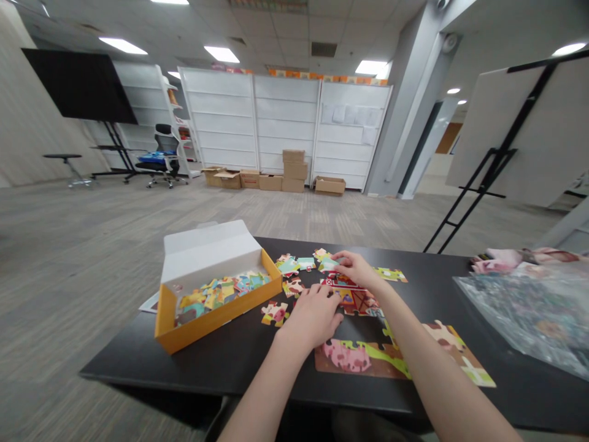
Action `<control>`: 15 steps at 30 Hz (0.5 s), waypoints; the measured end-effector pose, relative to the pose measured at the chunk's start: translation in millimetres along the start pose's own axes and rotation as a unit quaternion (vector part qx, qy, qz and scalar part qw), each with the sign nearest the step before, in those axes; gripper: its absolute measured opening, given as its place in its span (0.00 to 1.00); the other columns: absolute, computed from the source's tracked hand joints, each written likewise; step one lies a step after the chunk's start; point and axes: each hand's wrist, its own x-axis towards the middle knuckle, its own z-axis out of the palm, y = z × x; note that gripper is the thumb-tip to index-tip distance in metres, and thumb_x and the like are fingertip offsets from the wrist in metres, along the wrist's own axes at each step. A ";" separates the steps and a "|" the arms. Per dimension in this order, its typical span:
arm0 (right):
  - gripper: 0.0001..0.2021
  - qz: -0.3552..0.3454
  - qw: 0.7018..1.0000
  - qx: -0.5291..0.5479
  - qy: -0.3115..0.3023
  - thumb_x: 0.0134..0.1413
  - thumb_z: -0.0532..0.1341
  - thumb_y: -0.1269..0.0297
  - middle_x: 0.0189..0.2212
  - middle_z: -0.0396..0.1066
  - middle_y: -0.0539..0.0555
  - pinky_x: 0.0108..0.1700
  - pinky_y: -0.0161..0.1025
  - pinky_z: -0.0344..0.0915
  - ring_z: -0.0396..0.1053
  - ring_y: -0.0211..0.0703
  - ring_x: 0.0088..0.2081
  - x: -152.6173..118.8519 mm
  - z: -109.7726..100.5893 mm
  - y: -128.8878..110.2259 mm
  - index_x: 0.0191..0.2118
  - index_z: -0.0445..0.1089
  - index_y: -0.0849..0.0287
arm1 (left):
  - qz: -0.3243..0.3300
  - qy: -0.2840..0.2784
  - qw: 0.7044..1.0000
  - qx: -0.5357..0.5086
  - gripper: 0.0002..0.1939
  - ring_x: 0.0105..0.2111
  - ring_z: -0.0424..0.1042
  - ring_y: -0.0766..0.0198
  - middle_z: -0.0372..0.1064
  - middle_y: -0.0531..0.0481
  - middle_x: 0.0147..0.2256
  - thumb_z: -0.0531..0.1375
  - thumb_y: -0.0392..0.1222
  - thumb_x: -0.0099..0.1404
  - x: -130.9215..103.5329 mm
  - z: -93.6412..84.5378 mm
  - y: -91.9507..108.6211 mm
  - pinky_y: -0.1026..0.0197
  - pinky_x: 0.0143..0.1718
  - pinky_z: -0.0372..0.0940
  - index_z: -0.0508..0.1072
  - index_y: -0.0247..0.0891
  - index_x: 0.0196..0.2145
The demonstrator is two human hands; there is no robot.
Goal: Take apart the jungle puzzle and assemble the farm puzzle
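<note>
My right hand point(356, 270) reaches over the table with thumb and fingers pinched on a pale green jigsaw puzzle piece point(327, 264). Closer to me, my left hand point(315, 314) lies palm down, fingers loosely spread, its fingertips at the left edge of a joined red barn section point(356, 299) and hiding part of it. A cow puzzle piece point(293, 286) and a pig puzzle piece point(275, 314) lie left of that hand. Below the barn is a joined strip with a pink pig point(347, 356). My right forearm covers its middle; another joined section point(453, 347) shows beyond.
An open yellow box point(221, 322) with a white lid holds many loose pieces at the left. A clear plastic bag point(529, 307) lies at the table's right. Loose pieces point(391, 274) lie along the far side. Beyond stand cardboard boxes point(294, 170) and a whiteboard stand point(488, 172).
</note>
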 end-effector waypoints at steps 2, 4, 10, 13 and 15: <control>0.14 0.000 1.000 -0.008 0.005 0.52 0.63 0.64 0.26 0.76 0.49 0.34 0.37 0.68 0.72 0.40 0.27 1.5 -0.4 4.4 0.45 0.74 0.60 | 0.001 -0.002 1.000 0.001 0.14 0.55 0.67 0.49 0.71 0.42 0.52 0.56 0.46 0.71 -0.5 0.4 0.4 0.46 0.57 0.64 0.74 0.40 0.50; 0.13 -0.001 1.000 -0.013 0.002 0.53 0.62 0.66 0.28 0.78 0.51 0.36 0.38 0.69 0.74 0.42 0.30 2.6 0.0 7.2 0.45 0.76 0.61 | 0.001 -0.004 1.000 0.001 0.15 0.55 0.67 0.49 0.70 0.42 0.53 0.56 0.46 0.71 -0.9 0.4 0.5 0.46 0.57 0.64 0.73 0.40 0.51; 0.13 -0.012 0.997 -0.074 0.019 0.57 0.62 0.67 0.33 0.80 0.53 0.42 0.39 0.72 0.77 0.44 0.36 3.1 4.0 9.4 0.47 0.78 0.58 | 0.001 -0.012 1.000 -0.007 0.15 0.56 0.66 0.49 0.70 0.42 0.54 0.56 0.45 0.71 -1.1 0.4 -0.9 0.46 0.59 0.62 0.73 0.41 0.52; 0.13 -0.015 0.997 -0.078 0.016 0.58 0.61 0.68 0.33 0.80 0.53 0.43 0.40 0.72 0.77 0.44 0.36 3.8 4.5 10.1 0.47 0.77 0.58 | 0.001 -0.010 1.000 -0.012 0.16 0.56 0.66 0.49 0.70 0.43 0.54 0.56 0.46 0.71 -1.1 1.5 -2.1 0.46 0.59 0.63 0.73 0.41 0.52; 0.13 -0.014 0.998 -0.065 0.016 0.58 0.61 0.69 0.34 0.80 0.54 0.43 0.40 0.73 0.78 0.44 0.36 4.7 4.4 10.9 0.47 0.77 0.60 | 0.001 -0.007 1.000 -0.013 0.15 0.56 0.66 0.49 0.70 0.43 0.54 0.56 0.46 0.70 -1.5 1.7 -2.3 0.46 0.58 0.63 0.73 0.41 0.52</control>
